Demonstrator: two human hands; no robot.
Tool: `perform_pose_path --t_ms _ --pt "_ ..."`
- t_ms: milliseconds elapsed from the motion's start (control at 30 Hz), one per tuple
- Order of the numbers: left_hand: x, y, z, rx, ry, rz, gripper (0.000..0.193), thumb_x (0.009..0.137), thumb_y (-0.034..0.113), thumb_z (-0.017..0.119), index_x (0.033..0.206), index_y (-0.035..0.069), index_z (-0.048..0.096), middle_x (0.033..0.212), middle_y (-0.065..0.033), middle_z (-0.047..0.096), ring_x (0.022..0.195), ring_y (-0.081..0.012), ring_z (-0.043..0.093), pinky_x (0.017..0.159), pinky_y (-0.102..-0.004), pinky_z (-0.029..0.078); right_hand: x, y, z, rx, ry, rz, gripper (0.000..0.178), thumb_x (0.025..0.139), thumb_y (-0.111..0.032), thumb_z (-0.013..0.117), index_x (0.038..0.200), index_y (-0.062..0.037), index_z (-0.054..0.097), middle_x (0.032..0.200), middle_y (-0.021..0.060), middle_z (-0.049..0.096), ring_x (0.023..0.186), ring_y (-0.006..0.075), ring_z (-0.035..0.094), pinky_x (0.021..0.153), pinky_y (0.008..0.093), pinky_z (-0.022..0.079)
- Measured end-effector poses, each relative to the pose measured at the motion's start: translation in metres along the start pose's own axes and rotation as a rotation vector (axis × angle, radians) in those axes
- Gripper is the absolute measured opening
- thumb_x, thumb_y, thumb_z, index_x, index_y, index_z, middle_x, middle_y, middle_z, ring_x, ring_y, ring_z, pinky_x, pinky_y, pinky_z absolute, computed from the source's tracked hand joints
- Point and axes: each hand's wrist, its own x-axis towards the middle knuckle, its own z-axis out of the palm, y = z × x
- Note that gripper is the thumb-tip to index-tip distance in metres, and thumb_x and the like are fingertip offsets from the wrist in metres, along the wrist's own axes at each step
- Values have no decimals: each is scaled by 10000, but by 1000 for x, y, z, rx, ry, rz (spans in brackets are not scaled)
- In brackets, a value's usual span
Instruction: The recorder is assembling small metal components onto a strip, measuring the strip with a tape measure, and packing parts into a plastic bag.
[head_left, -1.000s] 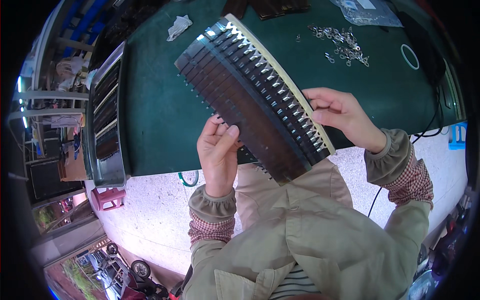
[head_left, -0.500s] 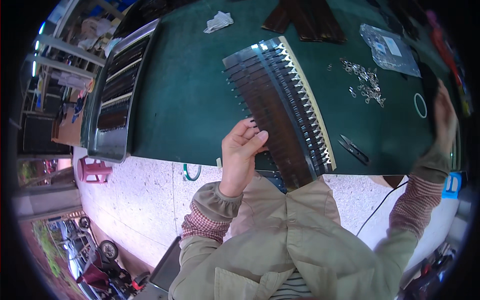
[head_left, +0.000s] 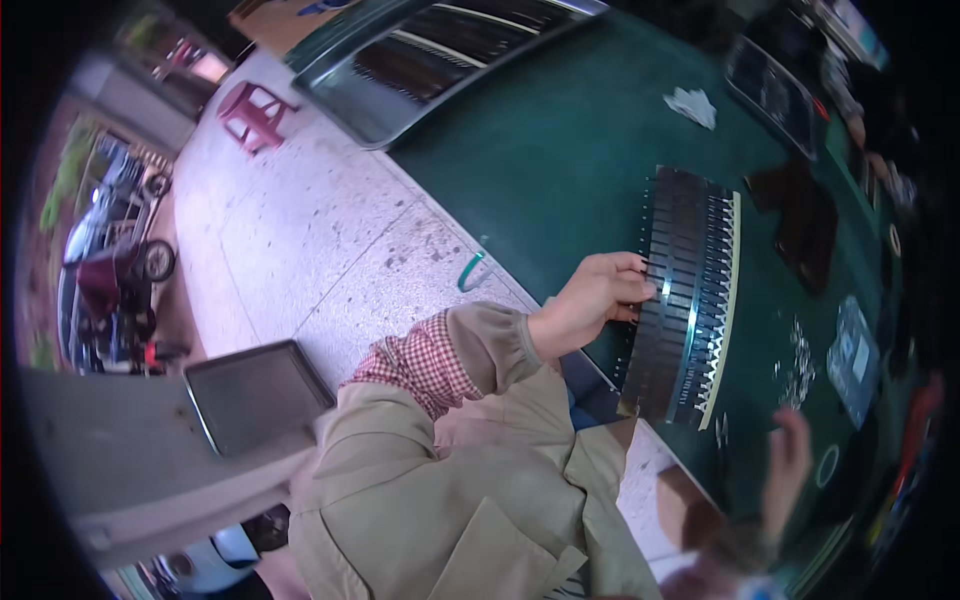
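My left hand [head_left: 597,297] is closed on the left edge of a dark brown, glossy ribbed sheet [head_left: 668,300], its thumb on the upper face. Small dark pins stick out along that edge, and a row of shiny metal clips with a cream strip [head_left: 728,310] runs down the opposite edge. The sheet is held over the green table. My right hand [head_left: 786,465], blurred, hovers at the table's near right with fingers stretched and nothing seen in them. Nearest to it are a heap of small metal hooks [head_left: 800,368] and a pale ring [head_left: 827,466].
A metal tray [head_left: 375,120] holding similar sheets stands at the table's left end. Farther right lie a crumpled white cloth [head_left: 692,106], dark brown pieces [head_left: 800,220] and a clear plastic bag [head_left: 853,360]. A red stool [head_left: 252,115] stands on the floor. Another person's hand [head_left: 857,132] shows across the table.
The view has swung left, bringing more floor and the tray at the lower left into sight. My right hand has come in from the far right edge toward the hooks. My left hand keeps the sheet.
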Motion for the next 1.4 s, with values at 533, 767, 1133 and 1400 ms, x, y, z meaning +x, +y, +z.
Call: perform_pose_path --t_ms 533,767,1133,1400 --pt "51 269 -223 64 530 601 102 894 -11 629 962 51 585 925 -76 630 840 -228 630 768 -382 527 -13 10 71 -279 52 -191 383 936 55 521 1319 39 517 1308 190 553 1197 377 514 1016 454 404" --pt "77 302 -262 69 916 578 176 876 -56 621 1047 -19 596 993 -142 649 896 -278 659 853 -447 578 -16 7 69 -345 33 -197 357 946 61 506 1302 45 529 1299 201 558 1187 381 520 1012 458 406" --pt "86 290 -263 180 1049 549 159 866 -56 646 1022 -70 615 910 -153 664 748 -290 687 657 -424 635 -20 8 68 -328 66 -164 353 950 40 509 1295 6 570 1274 181 573 1202 343 536 1040 411 404" --pt "63 301 -266 681 1191 440 77 868 -5 677 861 -74 642 749 -171 679 586 -278 691 521 -373 614 -16 -1 73 -349 26 -199 367 932 46 507 1299 41 536 1307 194 557 1195 379 519 1015 459 407"
